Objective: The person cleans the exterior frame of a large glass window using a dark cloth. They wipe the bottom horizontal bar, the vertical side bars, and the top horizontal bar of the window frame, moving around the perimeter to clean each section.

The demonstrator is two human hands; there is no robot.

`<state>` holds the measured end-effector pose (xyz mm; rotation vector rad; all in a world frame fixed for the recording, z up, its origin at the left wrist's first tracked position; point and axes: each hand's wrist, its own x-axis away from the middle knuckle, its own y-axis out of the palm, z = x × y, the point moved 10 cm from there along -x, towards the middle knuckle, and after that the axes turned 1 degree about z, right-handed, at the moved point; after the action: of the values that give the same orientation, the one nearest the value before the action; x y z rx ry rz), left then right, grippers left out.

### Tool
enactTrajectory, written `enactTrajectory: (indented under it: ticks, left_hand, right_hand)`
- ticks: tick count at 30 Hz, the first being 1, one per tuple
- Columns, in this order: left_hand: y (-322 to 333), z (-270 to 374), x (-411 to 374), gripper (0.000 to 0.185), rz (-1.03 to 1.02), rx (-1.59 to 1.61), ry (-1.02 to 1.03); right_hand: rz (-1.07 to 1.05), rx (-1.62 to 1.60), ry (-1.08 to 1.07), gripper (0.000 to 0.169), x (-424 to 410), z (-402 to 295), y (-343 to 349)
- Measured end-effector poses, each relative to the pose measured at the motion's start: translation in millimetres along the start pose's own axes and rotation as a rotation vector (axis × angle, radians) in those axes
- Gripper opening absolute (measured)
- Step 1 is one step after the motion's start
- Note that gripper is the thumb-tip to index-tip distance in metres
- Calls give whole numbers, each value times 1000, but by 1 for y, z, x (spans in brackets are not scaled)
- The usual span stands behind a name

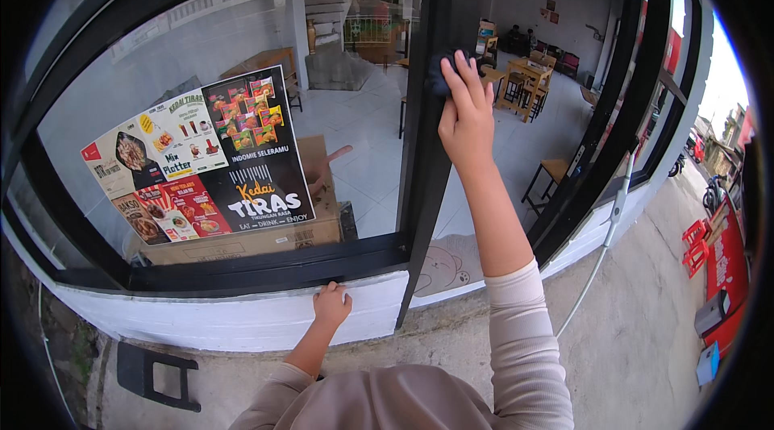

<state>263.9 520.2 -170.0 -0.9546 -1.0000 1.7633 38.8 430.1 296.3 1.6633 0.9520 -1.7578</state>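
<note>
My right hand is raised, pressing a dark bunched cloth against the black upright frame post between a window and a doorway. Its fingers are spread over the cloth and partly cover it. Lower down, my left hand rests with its fingertips on the ledge under the black bottom rail and holds nothing. Left of the post is the window pane, which bears a large printed menu poster. Beneath the rail runs a white-painted low wall.
A black plastic stool lies on the concrete ground at lower left. A pale pole leans by the door frame at right. Through the doorway stand wooden tables and a stool. A doormat lies at the threshold. Red plastic chairs are farther right.
</note>
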Motion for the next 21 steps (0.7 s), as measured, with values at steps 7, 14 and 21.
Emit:
enactTrajectory:
  ticks: [7,14,21]
  left_hand:
    - [5,6,7,38,-34,-83,11]
    - [11,-8,13,42,-52,-142,-37]
    - [8,-6,4,38,-96,-140,38]
  right_hand:
    - [-107,-88,24,52,130,19,16]
    - [70,-66,113,53,-62,19,-2]
    - [67,19,37,52,-134,0,-15]
